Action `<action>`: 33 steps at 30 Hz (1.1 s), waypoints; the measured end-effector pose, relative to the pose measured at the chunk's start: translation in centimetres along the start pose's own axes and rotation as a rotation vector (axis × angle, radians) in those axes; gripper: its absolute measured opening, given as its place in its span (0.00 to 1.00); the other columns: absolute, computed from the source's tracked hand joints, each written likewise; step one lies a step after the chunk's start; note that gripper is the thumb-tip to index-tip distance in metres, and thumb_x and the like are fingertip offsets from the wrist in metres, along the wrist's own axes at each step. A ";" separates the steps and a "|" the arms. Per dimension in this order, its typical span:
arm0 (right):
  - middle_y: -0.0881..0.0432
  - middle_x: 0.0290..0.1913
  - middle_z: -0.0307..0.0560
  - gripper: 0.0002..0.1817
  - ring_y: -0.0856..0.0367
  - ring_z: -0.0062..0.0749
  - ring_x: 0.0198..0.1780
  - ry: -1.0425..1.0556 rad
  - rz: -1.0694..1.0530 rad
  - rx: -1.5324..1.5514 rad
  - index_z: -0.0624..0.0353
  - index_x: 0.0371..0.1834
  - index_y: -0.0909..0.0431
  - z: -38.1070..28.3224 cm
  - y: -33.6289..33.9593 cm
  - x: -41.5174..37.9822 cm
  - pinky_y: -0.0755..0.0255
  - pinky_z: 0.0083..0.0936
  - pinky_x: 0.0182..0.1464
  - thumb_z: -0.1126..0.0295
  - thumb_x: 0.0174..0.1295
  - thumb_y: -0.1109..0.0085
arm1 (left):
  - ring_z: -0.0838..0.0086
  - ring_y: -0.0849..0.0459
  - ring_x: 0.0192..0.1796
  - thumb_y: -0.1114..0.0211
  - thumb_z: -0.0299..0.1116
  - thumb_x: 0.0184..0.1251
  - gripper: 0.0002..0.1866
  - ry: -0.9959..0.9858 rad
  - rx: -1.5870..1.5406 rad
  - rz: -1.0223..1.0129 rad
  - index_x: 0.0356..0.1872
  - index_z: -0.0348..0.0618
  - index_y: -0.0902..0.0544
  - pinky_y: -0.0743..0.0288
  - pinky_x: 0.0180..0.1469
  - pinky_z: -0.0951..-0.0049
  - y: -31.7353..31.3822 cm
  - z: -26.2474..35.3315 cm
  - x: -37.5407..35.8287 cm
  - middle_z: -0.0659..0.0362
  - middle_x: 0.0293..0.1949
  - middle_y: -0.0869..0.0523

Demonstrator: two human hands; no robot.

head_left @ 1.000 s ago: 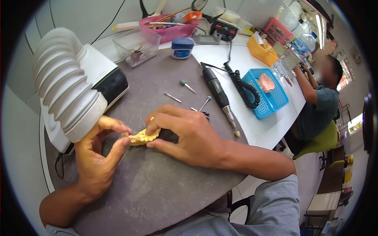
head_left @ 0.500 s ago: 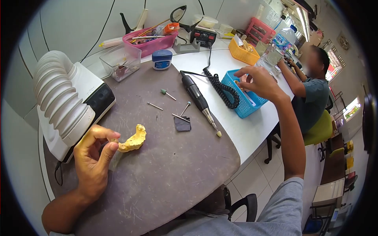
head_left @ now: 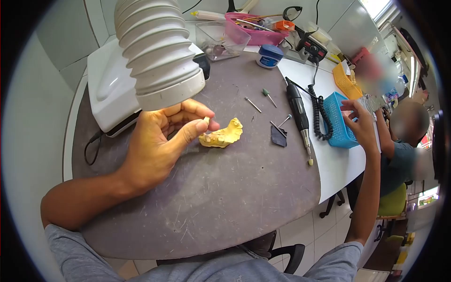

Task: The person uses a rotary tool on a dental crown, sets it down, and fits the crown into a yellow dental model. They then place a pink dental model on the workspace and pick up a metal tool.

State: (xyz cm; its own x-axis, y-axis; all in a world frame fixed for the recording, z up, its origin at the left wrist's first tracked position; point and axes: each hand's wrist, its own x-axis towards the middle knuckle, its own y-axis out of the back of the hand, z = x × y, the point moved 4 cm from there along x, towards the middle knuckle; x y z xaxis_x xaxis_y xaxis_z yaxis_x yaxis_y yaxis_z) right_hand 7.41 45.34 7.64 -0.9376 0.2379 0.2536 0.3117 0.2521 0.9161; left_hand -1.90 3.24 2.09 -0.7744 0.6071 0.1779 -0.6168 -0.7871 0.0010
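Note:
My left hand [head_left: 162, 143] is closed in a pinch, with a small pale tooth-like piece [head_left: 206, 121] between thumb and forefinger. Right beside those fingertips, a yellow dental cast [head_left: 228, 135] lies on the brown work mat [head_left: 225, 188]; the fingers partly cover its left end. Over at the right, my right hand [head_left: 361, 124] hovers at the blue basket [head_left: 342, 136]. Its fingers are curved, with a gap between thumb and forefinger, and nothing shows in them. The basket's contents are mostly hidden.
A white ribbed hose [head_left: 157, 51] hangs over my left hand. A rotary handpiece [head_left: 298, 110], a green grinding bit [head_left: 269, 96] and other bits lie beyond the cast. Behind them stand a blue-lidded jar [head_left: 269, 56] and pink basket [head_left: 256, 35]. A co-worker [head_left: 394, 164] sits at right.
The view has swung left, so the bench things appear farther right. My left hand still pinches the small piece beside the cast. My right hand stays by the blue basket, slightly lower over it.

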 end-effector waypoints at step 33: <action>0.20 0.46 0.54 0.34 0.18 0.25 0.31 -0.131 -0.593 1.475 0.59 0.75 0.46 -18.0 -9.0 -3.8 0.23 0.16 0.30 0.59 0.69 0.45 | 0.79 0.23 0.56 0.42 0.28 0.74 0.07 -0.025 -0.025 -0.163 0.47 0.36 0.24 0.27 0.57 0.74 -1.5 -1.7 0.3 0.54 0.54 0.21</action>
State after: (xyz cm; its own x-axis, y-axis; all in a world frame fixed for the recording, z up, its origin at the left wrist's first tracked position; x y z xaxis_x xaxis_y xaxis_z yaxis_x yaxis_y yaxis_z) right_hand 5.44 25.30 3.98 -0.9801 -0.1639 -0.1120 -0.1336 0.9619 -0.2383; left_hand -1.41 4.81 0.43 -0.6601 0.7234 0.2023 -0.7377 -0.6751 0.0073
